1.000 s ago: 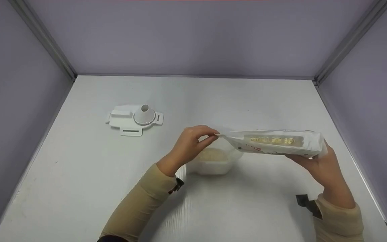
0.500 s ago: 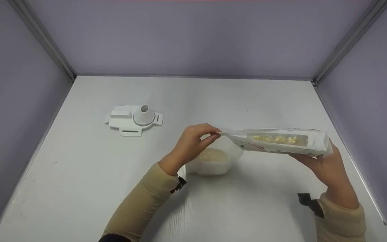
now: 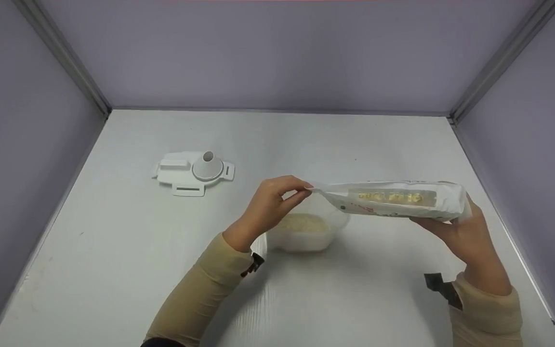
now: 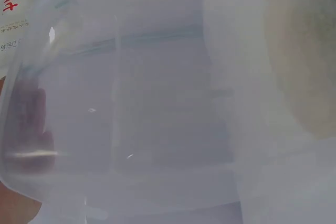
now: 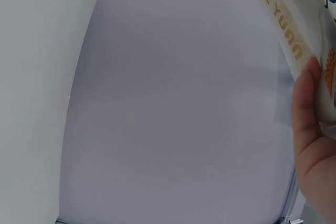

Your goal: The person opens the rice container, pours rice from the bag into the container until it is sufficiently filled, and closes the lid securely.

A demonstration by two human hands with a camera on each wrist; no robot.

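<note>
Looking at a white bag held up over the table, right of centre, roughly level, with the wide end to the right and a crumpled narrow tip to the left. Gold letters down one edge, "HE YUAN" readable from the right wrist. Pinched at the tip between thumb and fingertips of the left hand. Gripped at the wide end by the right hand, can't tell about all its fingers, partly hidden behind the bag.

Partly behind the left hand, a translucent container with pale grainy stuff inside. Farther left and back, a white plastic piece with slots and a cone on top.

All on a white table, kinda matte, with soft shadows, fine streaks near the front and a tiny dark speck toward the back. Boxed in by greyish-purple panels at the back and both sides, with grey metal strips along the corners.
</note>
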